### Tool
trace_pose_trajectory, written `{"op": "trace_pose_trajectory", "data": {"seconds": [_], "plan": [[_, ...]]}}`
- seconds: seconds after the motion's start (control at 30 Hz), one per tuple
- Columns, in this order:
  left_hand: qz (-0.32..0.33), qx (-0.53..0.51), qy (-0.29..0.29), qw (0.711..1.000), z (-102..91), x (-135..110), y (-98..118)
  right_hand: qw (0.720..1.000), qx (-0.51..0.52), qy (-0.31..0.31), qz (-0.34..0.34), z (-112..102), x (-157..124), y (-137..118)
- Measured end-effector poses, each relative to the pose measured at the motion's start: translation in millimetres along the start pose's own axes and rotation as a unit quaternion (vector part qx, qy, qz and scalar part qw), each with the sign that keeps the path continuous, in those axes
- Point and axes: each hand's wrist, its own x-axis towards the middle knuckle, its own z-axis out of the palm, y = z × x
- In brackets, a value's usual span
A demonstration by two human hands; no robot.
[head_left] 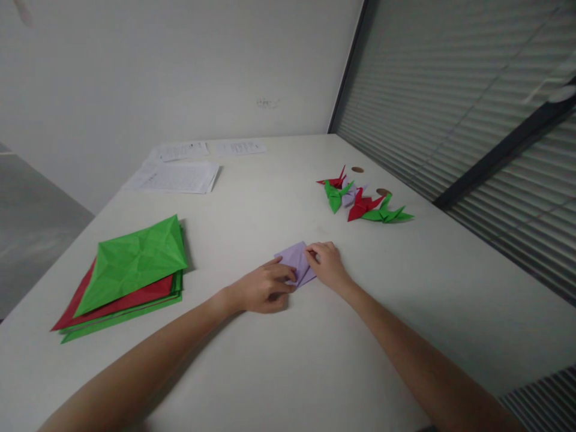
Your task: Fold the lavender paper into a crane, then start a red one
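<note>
On a white bench (252,372), near the middle of the view, a small folded sheet of purple paper (296,254) is lying between a person's two bare hands. The left hand (265,288) is resting over the paper's left side, fingers loosely bent and pressing on top; whether its thumb is also catching an edge, I cannot tell. The right hand (328,261) is forming a nearly closed grip, thumb and forefinger apparently pinching the paper's right side.

The person seems to be working a fold. For a clean result, the left hand should be bearing down evenly so that the sheet is not skidding, while the right fingertips should be lining up the edges before running firmly along the crease. Too hard a tug could be wrinkling the thin layers.

Off to the left, a stack of green and red paper (139,258) is sitting well apart from the hands. Beyond the right hand, several folded paper birds (362,206) in red, green and pale purple are standing near slatted blinds (450,90).
</note>
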Motion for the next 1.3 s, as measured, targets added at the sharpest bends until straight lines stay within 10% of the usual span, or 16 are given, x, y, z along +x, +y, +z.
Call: {"op": "trace_pose_trajectory", "data": {"seconds": [1.3], "plan": [[0.002,0.042,-0.014,0.999,7.2,9,11,0.992,-0.123,0.008,-0.011,1,-3,-15]]}}
